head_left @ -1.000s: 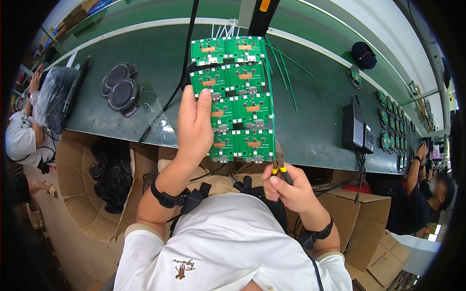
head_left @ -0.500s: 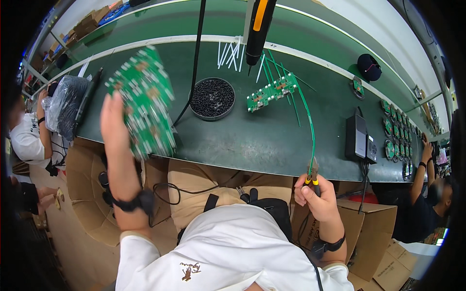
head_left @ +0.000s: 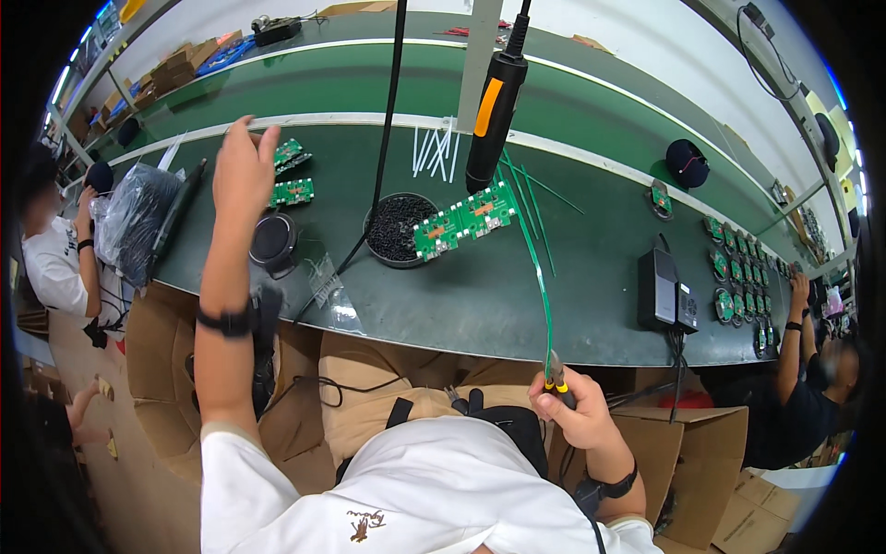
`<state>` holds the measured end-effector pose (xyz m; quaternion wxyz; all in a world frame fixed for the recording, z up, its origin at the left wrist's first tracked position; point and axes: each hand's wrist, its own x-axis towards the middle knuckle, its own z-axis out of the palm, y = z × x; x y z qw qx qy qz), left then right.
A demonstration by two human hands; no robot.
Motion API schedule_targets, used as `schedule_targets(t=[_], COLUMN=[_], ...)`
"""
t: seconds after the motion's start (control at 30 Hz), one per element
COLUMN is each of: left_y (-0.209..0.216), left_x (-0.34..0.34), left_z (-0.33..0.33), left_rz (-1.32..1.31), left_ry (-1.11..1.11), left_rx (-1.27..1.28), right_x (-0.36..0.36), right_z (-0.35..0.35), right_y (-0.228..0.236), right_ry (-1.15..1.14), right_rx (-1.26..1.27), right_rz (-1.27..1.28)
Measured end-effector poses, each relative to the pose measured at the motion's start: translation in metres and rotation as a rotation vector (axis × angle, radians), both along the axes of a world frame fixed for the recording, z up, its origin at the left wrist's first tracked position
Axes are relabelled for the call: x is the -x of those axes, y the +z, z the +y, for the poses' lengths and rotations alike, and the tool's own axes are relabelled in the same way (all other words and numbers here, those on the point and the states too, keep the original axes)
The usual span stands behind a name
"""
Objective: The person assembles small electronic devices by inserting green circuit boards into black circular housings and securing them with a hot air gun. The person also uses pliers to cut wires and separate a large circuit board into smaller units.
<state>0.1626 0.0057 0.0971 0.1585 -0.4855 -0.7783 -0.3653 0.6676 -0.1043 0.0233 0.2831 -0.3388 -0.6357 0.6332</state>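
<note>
My right hand (head_left: 577,406), low at the table's near edge, grips a pair of small pliers (head_left: 556,383) with yellow and black handles. Between their jaws and the hand is the near end of a long thin green strip (head_left: 542,286). The strip's far end meets the right end of a green circuit board (head_left: 466,223) with white parts, which overlaps the round dish of small black pieces (head_left: 392,242). My left hand (head_left: 242,171) is raised at the far left, thumb apart from the fingers, nothing visible in it. Beside it are small green boards (head_left: 293,192), partly hidden.
A black screwdriver (head_left: 496,120) with an orange stripe hangs over the table. White sticks (head_left: 434,152) and loose green strips (head_left: 531,198) lie behind. A round black item (head_left: 274,240) and clear plastic (head_left: 337,295) are left; a black box (head_left: 657,288) stands right. Other people work at both sides.
The large green board panel has left my left hand and is out of sight; that hand moved up and away. The pliers, strip and board moved left. The view has shifted too.
</note>
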Motion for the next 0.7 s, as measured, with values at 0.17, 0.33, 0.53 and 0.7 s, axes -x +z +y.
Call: schedule_targets(t=[0.17,0.33,0.53,0.7], left_y=[0.011,-0.003,-0.009,-0.022], left_x=[-0.154,-0.178,-0.184,-0.21], left_z=[-0.077,-0.067,-0.087,-0.095], left_rz=[-0.053,0.044,0.124,0.223], left_ry=[-0.784,-0.632,-0.478,-0.624], left_rx=[0.006,-0.075,-0.066,-0.108], right_x=[0.003,0.009,0.012,0.047], right_z=[0.002,-0.006,-0.002,0.013], right_y=[0.005,0.018,0.028,0.043], right_ry=[0.074,0.151,-0.093,-0.154], right_rx=[-0.13,-0.345,-0.129,-0.21], right_rz=[-0.09,-0.159,-0.274,-0.307])
